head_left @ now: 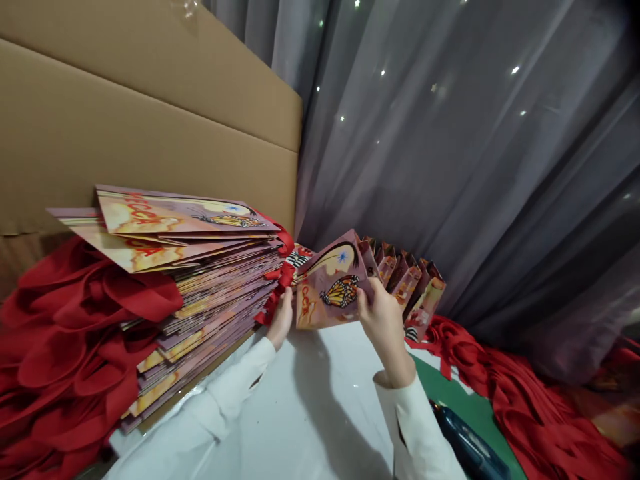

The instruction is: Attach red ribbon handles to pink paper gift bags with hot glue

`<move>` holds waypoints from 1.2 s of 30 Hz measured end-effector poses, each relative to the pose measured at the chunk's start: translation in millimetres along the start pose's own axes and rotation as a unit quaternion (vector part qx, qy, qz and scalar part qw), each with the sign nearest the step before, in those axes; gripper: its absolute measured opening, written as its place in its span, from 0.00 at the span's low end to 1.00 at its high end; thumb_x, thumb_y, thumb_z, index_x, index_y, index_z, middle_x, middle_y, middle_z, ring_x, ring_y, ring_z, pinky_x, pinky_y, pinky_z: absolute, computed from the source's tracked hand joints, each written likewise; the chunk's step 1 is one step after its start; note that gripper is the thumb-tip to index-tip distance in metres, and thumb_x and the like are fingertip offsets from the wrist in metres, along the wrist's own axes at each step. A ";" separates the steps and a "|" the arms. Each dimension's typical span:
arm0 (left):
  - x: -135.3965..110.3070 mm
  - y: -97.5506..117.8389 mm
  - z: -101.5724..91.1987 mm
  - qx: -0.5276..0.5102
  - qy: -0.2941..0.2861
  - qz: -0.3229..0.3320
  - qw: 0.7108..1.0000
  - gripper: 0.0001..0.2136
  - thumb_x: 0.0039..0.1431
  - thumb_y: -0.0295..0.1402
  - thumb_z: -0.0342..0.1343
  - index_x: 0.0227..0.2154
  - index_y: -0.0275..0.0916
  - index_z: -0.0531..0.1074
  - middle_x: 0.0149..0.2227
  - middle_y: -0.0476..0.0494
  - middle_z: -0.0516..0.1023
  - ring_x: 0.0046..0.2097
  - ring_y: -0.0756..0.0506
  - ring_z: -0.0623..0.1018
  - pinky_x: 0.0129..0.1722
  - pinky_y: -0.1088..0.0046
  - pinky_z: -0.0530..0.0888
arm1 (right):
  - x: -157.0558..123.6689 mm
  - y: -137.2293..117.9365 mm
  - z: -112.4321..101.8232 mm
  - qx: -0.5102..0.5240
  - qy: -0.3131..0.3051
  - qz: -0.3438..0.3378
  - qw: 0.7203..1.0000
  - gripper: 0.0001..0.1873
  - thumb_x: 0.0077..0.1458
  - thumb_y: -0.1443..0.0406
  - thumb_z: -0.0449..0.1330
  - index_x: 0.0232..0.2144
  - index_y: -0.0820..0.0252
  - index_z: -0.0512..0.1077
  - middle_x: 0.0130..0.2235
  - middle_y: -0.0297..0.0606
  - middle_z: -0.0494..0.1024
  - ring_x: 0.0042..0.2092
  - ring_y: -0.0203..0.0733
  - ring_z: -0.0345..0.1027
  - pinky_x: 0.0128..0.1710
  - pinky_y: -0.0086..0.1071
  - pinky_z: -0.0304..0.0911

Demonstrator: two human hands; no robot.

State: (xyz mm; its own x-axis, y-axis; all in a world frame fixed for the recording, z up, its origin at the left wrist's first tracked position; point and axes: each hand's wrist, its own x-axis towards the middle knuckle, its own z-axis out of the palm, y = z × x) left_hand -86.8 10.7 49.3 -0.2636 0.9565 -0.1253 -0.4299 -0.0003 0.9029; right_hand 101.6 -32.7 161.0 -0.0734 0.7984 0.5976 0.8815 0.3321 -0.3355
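Observation:
A small paper gift bag (327,287) with a butterfly print and red lettering is held tilted above the white surface. My right hand (383,320) is closed on its right edge, thumb on the front face. My left hand (281,321) is at the bag's left edge, just below a red ribbon (285,275); its thumb points up and its other fingers are mostly hidden, so I cannot tell whether it grips anything. To the left lies a tall stack of flattened matching bags (210,280) with red ribbon handles (75,327) hanging out.
Several opened bags (406,287) stand in a row behind my right hand. A cardboard box wall (150,113) rises at the left, and a grey curtain (400,147) hangs behind. Red ribbon (520,393) and a dark blue object (470,440) lie on the right, by a green surface (433,380).

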 end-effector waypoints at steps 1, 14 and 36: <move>-0.8 -2.3 1.3 0.019 0.013 0.025 0.999 0.17 0.66 0.43 0.46 0.51 0.39 0.66 0.61 0.36 0.66 0.65 0.42 0.63 0.65 0.62 0.57 | 10.1 -7.4 5.9 -0.037 0.008 0.013 0.999 0.10 0.62 0.63 0.50 0.37 0.59 0.69 0.31 0.43 0.78 0.33 0.47 0.72 0.32 0.32 0.56; -2.1 -10.9 3.6 0.159 0.020 0.089 0.983 0.12 0.62 0.44 0.46 0.33 0.42 0.66 0.40 0.39 0.75 0.49 0.39 0.74 0.54 0.63 0.66 | 149.8 -50.6 97.4 -0.222 -0.079 0.096 0.967 0.16 0.61 0.77 0.47 0.46 0.77 0.72 0.40 0.64 0.79 0.46 0.53 0.76 0.43 0.39 0.61; -14.5 -8.0 7.3 0.213 0.004 0.127 0.969 0.11 0.64 0.41 0.40 0.35 0.44 0.65 0.39 0.43 0.76 0.45 0.43 0.75 0.49 0.67 0.68 | 109.2 -43.5 203.9 -0.061 -0.177 0.105 0.977 0.21 0.65 0.58 0.51 0.51 0.69 0.67 0.53 0.55 0.70 0.53 0.49 0.65 0.50 0.41 0.61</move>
State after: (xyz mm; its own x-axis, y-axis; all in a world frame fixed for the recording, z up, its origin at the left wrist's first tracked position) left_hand -73.2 -1.0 47.0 -0.3223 0.9387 0.1223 0.0456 -0.1136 0.9925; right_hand -39.9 142.4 92.3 -0.0222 0.9734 0.2280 0.9422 0.0966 -0.3209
